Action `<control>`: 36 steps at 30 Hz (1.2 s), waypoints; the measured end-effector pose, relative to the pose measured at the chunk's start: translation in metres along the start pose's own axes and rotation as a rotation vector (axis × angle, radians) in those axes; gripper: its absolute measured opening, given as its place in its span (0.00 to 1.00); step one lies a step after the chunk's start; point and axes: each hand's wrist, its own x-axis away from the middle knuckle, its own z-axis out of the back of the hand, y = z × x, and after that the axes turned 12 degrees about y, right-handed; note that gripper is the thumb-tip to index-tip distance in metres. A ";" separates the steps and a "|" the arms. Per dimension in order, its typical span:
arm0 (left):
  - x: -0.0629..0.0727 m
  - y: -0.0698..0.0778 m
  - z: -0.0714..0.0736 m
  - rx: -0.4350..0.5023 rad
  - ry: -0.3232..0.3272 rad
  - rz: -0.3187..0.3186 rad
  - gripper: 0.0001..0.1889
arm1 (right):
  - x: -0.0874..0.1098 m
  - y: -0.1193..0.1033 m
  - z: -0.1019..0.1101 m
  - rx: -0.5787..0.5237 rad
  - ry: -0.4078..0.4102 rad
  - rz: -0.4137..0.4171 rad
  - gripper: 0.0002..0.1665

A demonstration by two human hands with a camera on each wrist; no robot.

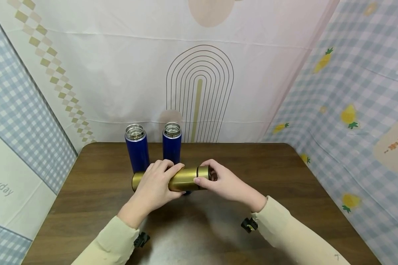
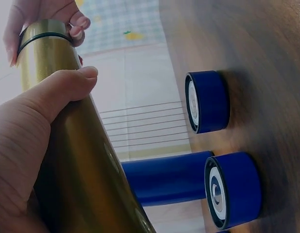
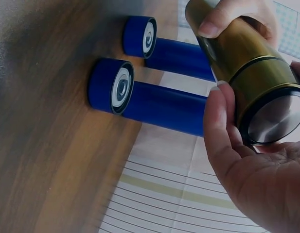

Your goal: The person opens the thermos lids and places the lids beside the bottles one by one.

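Note:
A gold thermos [image 1: 185, 179] lies level above the table, held across the body by both hands. My left hand [image 1: 155, 184] grips its body, thumb along the near side. My right hand [image 1: 226, 184] holds the gold lid [image 1: 203, 172] at the right end, fingers and thumb around it; a dark seam runs between lid and body. Behind the thermos stand two blue thermoses [image 1: 137, 156] upright, their steel mouths uncovered. In the right wrist view, two blue lids [image 3: 103, 85] rest on the table in front of them, white inner sides up; the gold thermos mostly hides them from the head view.
The brown wooden table [image 1: 252, 162] ends at a white patterned cloth [image 1: 126, 81] behind the blue thermoses. Blue checked cloth [image 1: 361, 92] hangs along the right side, and more hangs at the left. A small black camera [image 1: 249, 224] sits at my right wrist.

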 end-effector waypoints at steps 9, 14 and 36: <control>-0.003 0.000 0.001 0.011 -0.036 0.045 0.38 | 0.001 0.001 0.003 -0.059 -0.022 0.195 0.33; -0.002 0.000 0.001 0.020 -0.063 0.082 0.38 | 0.002 -0.002 0.003 -0.034 -0.025 0.267 0.36; -0.002 0.002 0.002 -0.006 -0.009 0.038 0.39 | 0.001 -0.001 0.001 -0.009 0.023 -0.106 0.35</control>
